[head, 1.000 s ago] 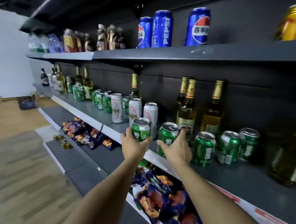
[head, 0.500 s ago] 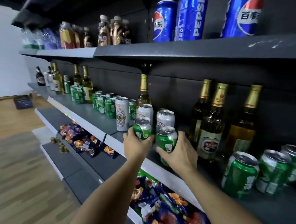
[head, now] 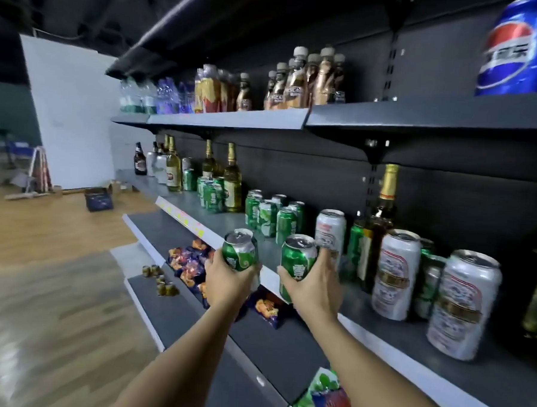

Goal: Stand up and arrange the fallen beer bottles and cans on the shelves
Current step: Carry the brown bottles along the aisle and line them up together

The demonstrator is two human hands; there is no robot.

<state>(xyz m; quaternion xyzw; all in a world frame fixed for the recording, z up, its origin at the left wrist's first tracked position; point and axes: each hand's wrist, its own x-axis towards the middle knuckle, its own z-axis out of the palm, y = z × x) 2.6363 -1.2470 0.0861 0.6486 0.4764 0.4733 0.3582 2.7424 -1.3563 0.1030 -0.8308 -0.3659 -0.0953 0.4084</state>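
Fingers of the left hand (head: pixel 226 275) and right hand (head: pixel 311 286) each wrap an upright green aluminium beer can (head: pixel 239 253) (head: pixel 298 261) at the grey metal shelf's (head: pixel 388 331) near edge; neighbouring cans stand upright, placement apparently remaining.

Green cans (head: pixel 239 254) with white swirls — silver tops; white cans (head: pixel 398 272), red-gold bands; dark grey shelf (head: pixel 439 361)

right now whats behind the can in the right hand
Behind the green can held by the right hand stands a tall white can, with a cluster of green cans further back. The hand covers the white can's base.
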